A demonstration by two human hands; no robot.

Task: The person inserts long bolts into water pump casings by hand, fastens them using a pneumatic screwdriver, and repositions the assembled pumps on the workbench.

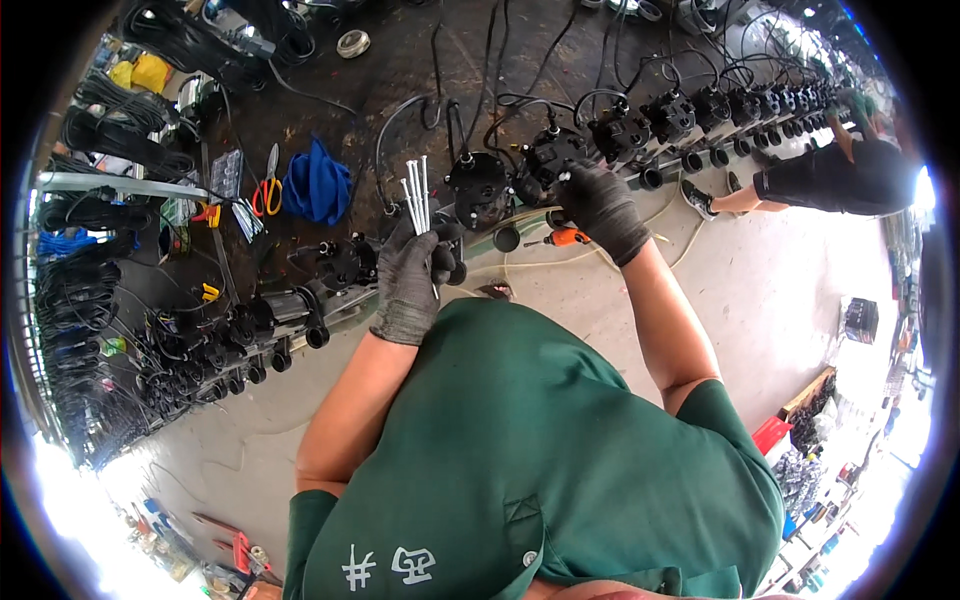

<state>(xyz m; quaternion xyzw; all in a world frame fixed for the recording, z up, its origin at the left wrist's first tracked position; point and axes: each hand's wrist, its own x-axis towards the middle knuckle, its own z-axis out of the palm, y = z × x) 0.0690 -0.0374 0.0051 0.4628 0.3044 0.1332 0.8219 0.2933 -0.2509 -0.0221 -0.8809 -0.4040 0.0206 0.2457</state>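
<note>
Several long silver screws (416, 195) stand upright in my left hand (408, 275), whose gloved fingers are closed round their lower part. My right hand (605, 212), also in a dark grey glove, reaches to a black round housing (555, 152) in the row along the bench edge. Its fingers are pinched on a screw, of which only a small bright end shows at the fingertips. Between my hands sits another black housing (478, 190) with a cable rising from its top. Below my right hand hangs an orange power screwdriver (568, 237).
On the dark bench (330, 50) lie a blue cloth (318, 182), orange-handled scissors (268, 192), more loose screws (247, 218) and a round metal part (353, 43). Black cable bundles (125, 140) crowd the left. Further housings (710, 108) run right, where another person (840, 178) stands.
</note>
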